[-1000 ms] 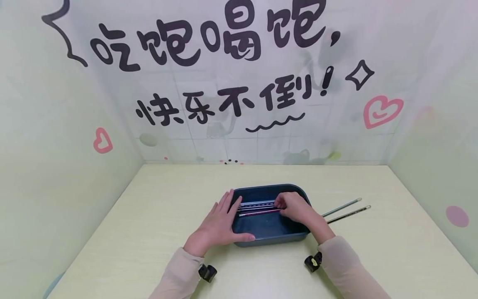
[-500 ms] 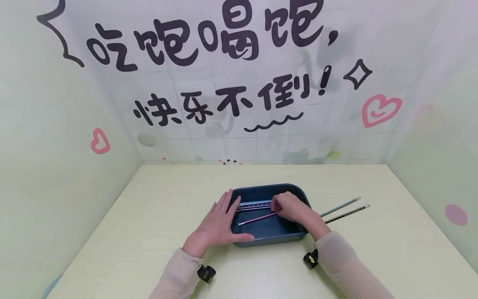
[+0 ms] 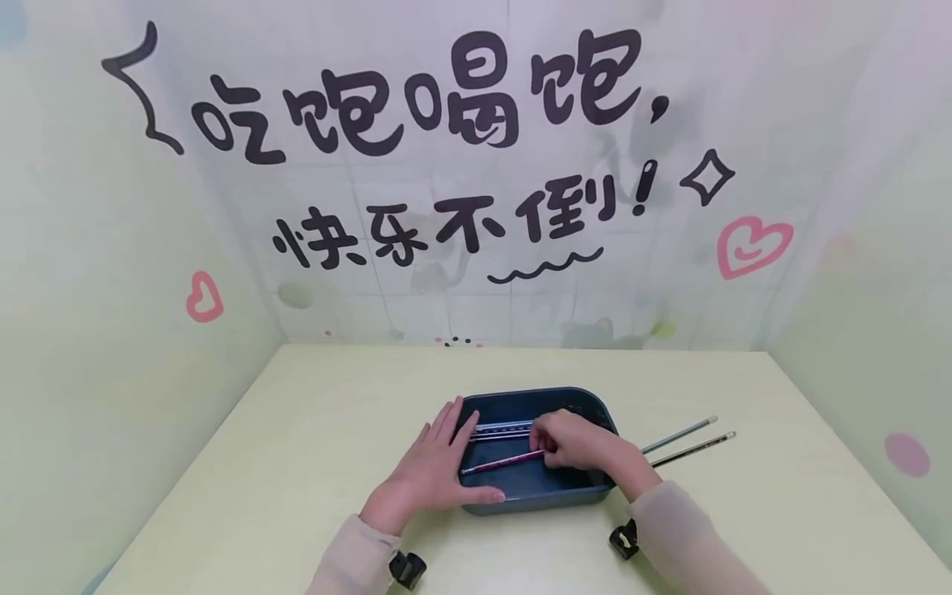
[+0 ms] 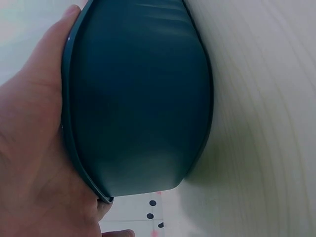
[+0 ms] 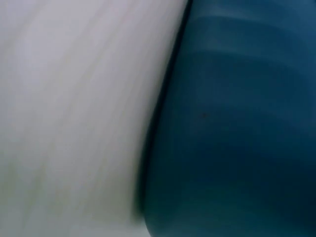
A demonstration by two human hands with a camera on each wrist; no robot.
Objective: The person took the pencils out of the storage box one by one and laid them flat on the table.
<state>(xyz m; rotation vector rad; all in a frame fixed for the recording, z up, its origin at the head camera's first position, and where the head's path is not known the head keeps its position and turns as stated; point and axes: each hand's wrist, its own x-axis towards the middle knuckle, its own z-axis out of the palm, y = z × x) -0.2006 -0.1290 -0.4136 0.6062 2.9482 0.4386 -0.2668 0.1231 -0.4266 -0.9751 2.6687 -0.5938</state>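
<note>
A dark blue box (image 3: 537,502) with rounded corners stands on the table. Over its left end lies my left hand (image 3: 427,475), fingers spread and fairly straight along the rim, thumb at the near edge. The left wrist view shows that hand (image 4: 29,133) against the box's outer wall (image 4: 138,98). Inside the box, my right hand (image 3: 580,442) pinches a magenta pencil (image 3: 504,461), whose free end slants down to the left near the near wall. Several more pencils (image 3: 502,430) lie side by side behind it. Only the box wall (image 5: 232,123) and tabletop show in the right wrist view.
Right of the box, a grey-green pencil (image 3: 680,435) and a black pencil (image 3: 692,449) lie on the pale wooden table (image 3: 297,463), partly behind the right forearm. A printed backdrop (image 3: 416,314) closes off the back and sides.
My right hand has drawn the magenta pencil away from the other pencils, toward the near side and slightly left. My left hand stays on the box. The head view has tilted up slightly.
</note>
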